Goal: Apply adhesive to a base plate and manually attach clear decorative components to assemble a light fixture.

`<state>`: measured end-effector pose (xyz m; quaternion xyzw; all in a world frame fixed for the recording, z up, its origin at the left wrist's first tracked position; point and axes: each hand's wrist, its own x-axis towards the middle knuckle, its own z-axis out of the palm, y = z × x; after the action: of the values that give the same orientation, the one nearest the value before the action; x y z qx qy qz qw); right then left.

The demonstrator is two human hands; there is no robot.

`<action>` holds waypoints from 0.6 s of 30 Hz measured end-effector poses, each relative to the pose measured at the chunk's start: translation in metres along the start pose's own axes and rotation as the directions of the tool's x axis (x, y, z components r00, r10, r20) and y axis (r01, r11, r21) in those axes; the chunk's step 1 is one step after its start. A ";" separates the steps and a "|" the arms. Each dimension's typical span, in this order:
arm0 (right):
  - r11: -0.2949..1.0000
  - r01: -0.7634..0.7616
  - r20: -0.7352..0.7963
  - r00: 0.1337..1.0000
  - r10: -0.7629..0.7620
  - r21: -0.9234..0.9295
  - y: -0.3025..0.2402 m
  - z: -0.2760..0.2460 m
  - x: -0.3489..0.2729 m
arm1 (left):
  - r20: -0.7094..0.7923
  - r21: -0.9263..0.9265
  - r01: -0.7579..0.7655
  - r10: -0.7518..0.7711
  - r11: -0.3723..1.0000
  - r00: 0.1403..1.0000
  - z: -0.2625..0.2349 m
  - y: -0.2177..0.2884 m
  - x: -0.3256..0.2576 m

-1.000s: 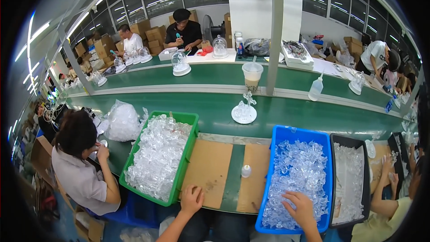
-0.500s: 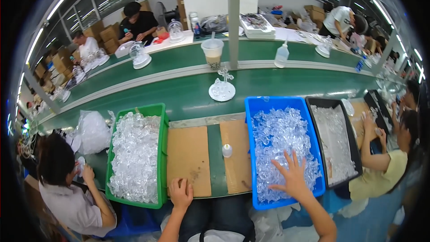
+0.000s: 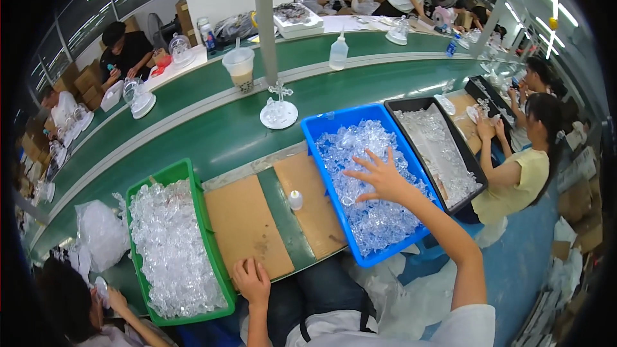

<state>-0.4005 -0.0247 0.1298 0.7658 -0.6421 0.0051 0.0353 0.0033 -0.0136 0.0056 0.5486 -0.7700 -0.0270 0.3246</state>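
My right hand (image 3: 384, 181) hovers over the blue bin (image 3: 308, 130), its fingers spread and nothing in them. Small clear plastic pieces (image 3: 376, 225) fill that bin in a loose heap. My left hand (image 3: 252, 281) rests at the near edge of the brown cardboard sheet (image 3: 241, 212), fingers laid down and holding nothing. Between the sheet and a second cardboard piece (image 3: 305, 183) runs a green strip of tabletop. On the second piece stands a small white dropper bottle (image 3: 295, 200). To the left, a green bin (image 3: 204, 231) holds more clear pieces (image 3: 168, 244).
Farther back, a clear cross-topped ornament (image 3: 279, 110) stands on a white disc. Behind it are a drink cup (image 3: 240, 71), a squeeze bottle (image 3: 339, 51) and a metal post (image 3: 264, 19). A black bin (image 3: 475, 177) adjoins the blue one. Co-workers sit on both sides.
My view has turned to the right, so the scene shifts left and tilts. My right hand has moved farther over the blue bin, fingers still spread. The left hand stays at the cardboard's edge.
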 end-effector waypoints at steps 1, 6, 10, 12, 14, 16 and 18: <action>0.999 -0.045 0.037 0.998 0.045 0.014 -0.008 -0.009 -0.006 | 0.013 0.002 0.016 -0.016 1.000 1.000 -0.002 -0.001 -0.001; 0.878 -0.397 -0.167 0.878 0.448 0.268 0.019 0.012 -0.013 | 0.013 0.013 0.011 -0.011 1.000 1.000 -0.004 0.003 0.000; 0.912 -0.380 -0.197 0.893 0.406 0.158 0.027 0.046 0.029 | 0.039 0.017 0.020 -0.021 1.000 0.999 -0.001 0.001 -0.001; 0.915 -0.391 -0.213 0.889 0.404 0.103 0.034 0.048 0.045 | 0.037 0.016 0.018 -0.019 1.000 0.999 0.001 0.001 0.000; 0.916 -0.398 -0.220 0.890 0.399 0.049 0.032 0.039 0.057 | 0.042 0.017 0.024 -0.024 1.000 0.999 0.000 0.002 -0.001; 0.943 -0.331 -0.092 0.941 0.326 -0.040 0.031 0.019 0.065 | 0.035 0.023 0.028 -0.029 0.999 0.999 -0.001 0.002 -0.001; 0.937 -0.300 0.135 0.951 0.279 0.179 0.031 -0.019 0.072 | 0.033 0.037 0.033 -0.034 0.999 0.999 -0.003 -0.002 -0.002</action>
<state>-0.4174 -0.0993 0.1544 0.6617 -0.7452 0.0327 -0.0766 0.0074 -0.0115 0.0064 0.5668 -0.7663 -0.0276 0.3011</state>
